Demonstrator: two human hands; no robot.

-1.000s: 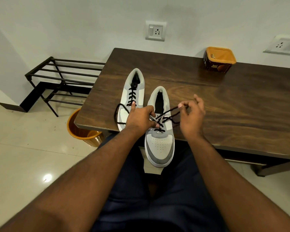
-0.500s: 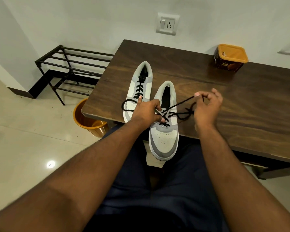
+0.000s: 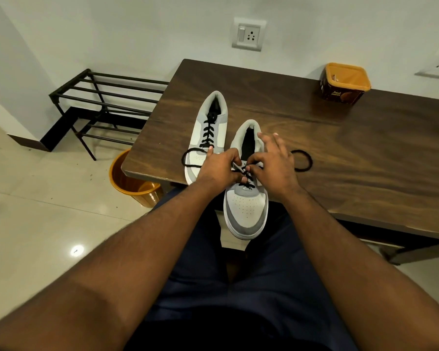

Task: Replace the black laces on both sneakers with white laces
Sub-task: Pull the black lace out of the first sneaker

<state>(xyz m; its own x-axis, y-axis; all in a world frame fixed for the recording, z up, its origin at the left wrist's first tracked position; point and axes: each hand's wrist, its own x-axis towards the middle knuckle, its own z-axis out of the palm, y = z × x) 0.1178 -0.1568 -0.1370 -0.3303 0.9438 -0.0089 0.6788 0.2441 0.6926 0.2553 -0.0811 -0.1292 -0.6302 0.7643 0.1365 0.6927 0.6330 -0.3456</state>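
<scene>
The nearer sneaker [image 3: 246, 209] hangs its toe over the front edge of the dark wooden surface [image 3: 352, 153], above the person's lap. Both hands meet over its eyelets: the left hand [image 3: 217, 168] curls its fingers [image 3: 235, 158] round the black lace [image 3: 245, 185] there, and the right hand [image 3: 273, 160] pinches the same lace with thumb and forefinger, its other fingers spread toward the heel. A loop of that lace lies on the surface just right of the right hand. The second sneaker [image 3: 208, 130], laced in black, lies beside and further back, with 1 loose loop at its left. An orange-lidded tub [image 3: 344, 83] stands at the far edge.
</scene>
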